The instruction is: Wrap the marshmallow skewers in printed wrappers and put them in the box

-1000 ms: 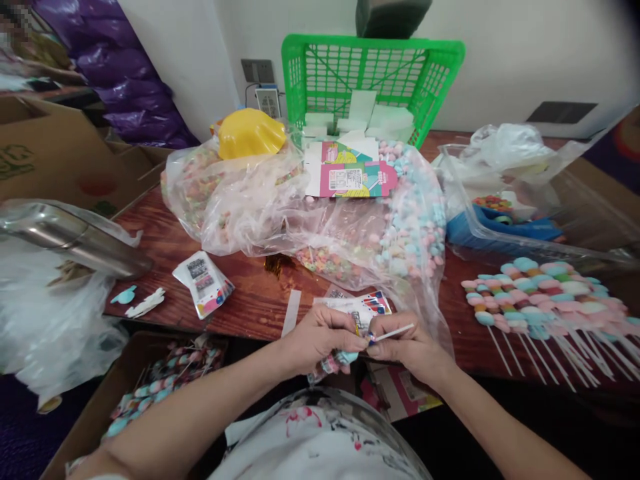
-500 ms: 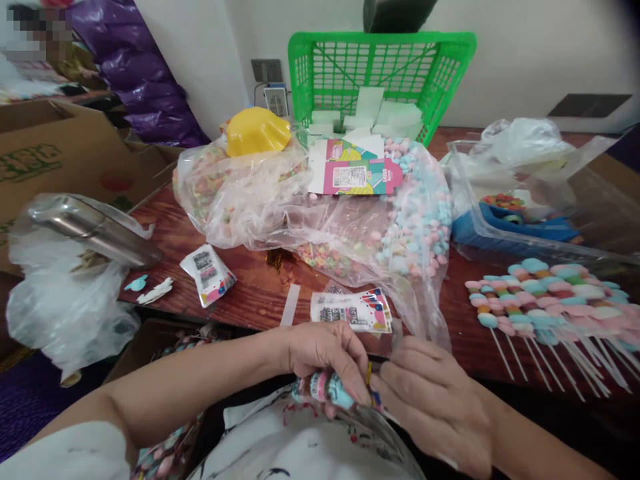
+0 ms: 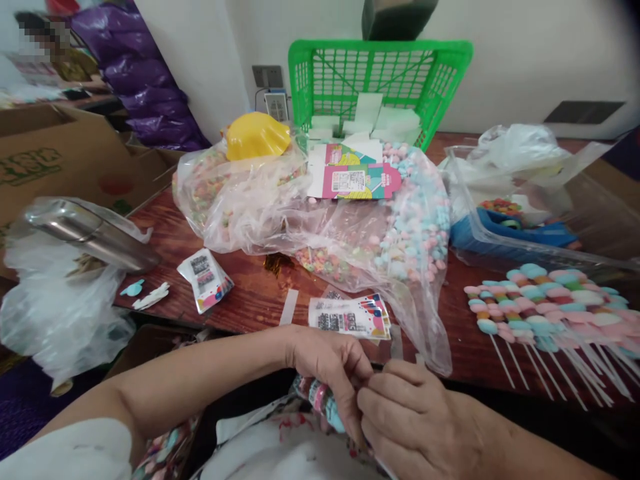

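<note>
My left hand (image 3: 335, 370) is closed around a wrapped marshmallow candy stick (image 3: 320, 397), with blue, pink and brown pieces under clear film, held low in front of my body. Pressed against it, my right hand (image 3: 415, 413) has its fingers bent together at the stick's lower end. What the right fingers pinch is hidden behind the knuckles. Just beyond the hands, at the table edge, lies a stack of printed labels (image 3: 347, 317). To the right rest several bare marshmallow skewers (image 3: 555, 303) with white sticks pointing toward me.
Clear bags of colourful candy (image 3: 415, 227) fill the table's middle, topped by a yellow scoop (image 3: 257, 135) and printed cartons (image 3: 357, 180). Behind stands a green basket (image 3: 380, 47). At left are a steel flask (image 3: 93, 233) and another label stack (image 3: 205, 280); at right, a clear bin (image 3: 520, 243).
My right hand has moved left and closer against the left hand. The gold strip seen between the fingers is now covered, and less of the candy stick shows.
</note>
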Demonstrator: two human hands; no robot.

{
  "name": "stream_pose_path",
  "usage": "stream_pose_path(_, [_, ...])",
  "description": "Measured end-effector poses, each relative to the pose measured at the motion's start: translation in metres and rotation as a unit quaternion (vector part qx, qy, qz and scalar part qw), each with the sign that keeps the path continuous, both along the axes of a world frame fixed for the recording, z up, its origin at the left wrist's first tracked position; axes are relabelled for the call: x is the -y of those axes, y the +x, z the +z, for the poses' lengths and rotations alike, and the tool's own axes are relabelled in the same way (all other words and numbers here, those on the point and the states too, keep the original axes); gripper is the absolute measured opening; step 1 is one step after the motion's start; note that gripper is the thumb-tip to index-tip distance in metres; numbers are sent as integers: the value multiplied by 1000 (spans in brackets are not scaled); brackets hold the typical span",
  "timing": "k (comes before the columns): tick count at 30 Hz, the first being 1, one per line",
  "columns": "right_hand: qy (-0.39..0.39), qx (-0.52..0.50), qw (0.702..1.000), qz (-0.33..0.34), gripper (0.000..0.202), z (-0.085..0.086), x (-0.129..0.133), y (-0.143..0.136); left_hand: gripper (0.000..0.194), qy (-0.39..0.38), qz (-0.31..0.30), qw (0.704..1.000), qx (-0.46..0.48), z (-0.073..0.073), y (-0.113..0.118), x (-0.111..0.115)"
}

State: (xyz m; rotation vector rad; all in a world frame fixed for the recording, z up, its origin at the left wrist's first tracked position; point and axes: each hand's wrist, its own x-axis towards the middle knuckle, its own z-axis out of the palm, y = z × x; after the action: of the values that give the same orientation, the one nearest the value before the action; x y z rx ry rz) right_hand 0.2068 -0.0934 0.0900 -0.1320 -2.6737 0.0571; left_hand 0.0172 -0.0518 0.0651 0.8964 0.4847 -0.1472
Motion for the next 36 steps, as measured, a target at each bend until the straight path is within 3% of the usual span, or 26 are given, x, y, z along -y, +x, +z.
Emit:
stream_pose_path(2, [28,13,999,-20,24,4,3,-8,40,90,-30,996,4,7,-4,-13])
stream_pose_path(4, [60,29,997,-48,23,2,5,-14,24,226,-101,969,-21,16,-7,-27])
stream_pose_path(6, [88,50,992,-80,22,-6,-3,-15,14,425,-133,893,-63,31,-9,-34])
stream_pose_path(7, [101,52,988,-104,22,-11,-12,-13,16,544,-112,827,-91,39,-8,-35])
stream_pose_path(8, [105,46,984,-137,22,-15,-25,-9,16,660,-75,738,-121,47,-7,-32])
stream_pose_path(10, [98,-25,972,-213,24,-20,-56,2,11,826,1,537,-170,60,0,-22])
stream_pose_path(11, [66,-82,960,-260,25,-18,-72,9,10,868,13,464,-178,63,5,-17])
stream_pose_path(12, [55,-106,950,-289,24,-15,-84,14,12,889,15,425,-171,63,9,-12])
stream_pose_path(13, [55,-130,939,-313,24,-9,-93,18,13,894,17,420,-154,59,13,-9])
stream_pose_path(14, [47,-154,929,-334,24,-3,-96,19,14,885,29,446,-131,52,16,-9])
stream_pose_path(16, [-16,-205,912,-355,20,6,-88,14,19,819,99,559,-84,34,20,-17])
stream_pose_path(18, [-198,-257,885,-335,18,6,-68,2,26,699,217,681,-15,20,20,-30])
stream_pose_path(19, [-278,-252,875,-306,18,3,-59,-4,30,635,280,719,22,16,19,-36])
stream_pose_path(20, [-351,-237,860,-285,20,-1,-52,-9,33,585,327,740,58,15,16,-39])
stream_pose_path(22, [-424,-216,842,-256,21,-9,-46,-13,29,552,379,734,109,17,11,-40])
stream_pose_path(24, [-408,-231,841,-272,21,-11,-50,-10,27,566,409,706,120,20,7,-35])
stream_pose_path(25, [-370,-244,849,-287,20,-10,-53,-7,36,551,426,708,115,20,5,-31])
stream_pose_path(26, [-317,-254,864,-297,19,-9,-57,-4,46,511,443,728,108,19,5,-28])
stream_pose_path(28, [-183,-263,901,-291,18,-6,-62,-2,60,367,465,798,108,14,4,-22])
stream_pose_path(30, [-64,-265,926,-260,21,-9,-65,-5,65,242,446,853,123,9,4,-19])
stream_pose_path(31, [-46,-274,927,-251,22,-12,-65,-8,65,212,422,872,129,7,4,-18])
stream_pose_path(33, [-96,-297,915,-256,17,-21,-66,-14,56,225,375,891,121,6,1,-16])
stream_pose_path(34, [-135,-304,906,-261,15,-25,-66,-18,48,268,365,885,108,6,-1,-16])
stream_pose_path(36, [-279,-323,864,-268,12,-32,-64,-23,33,420,373,824,66,7,-7,-16])
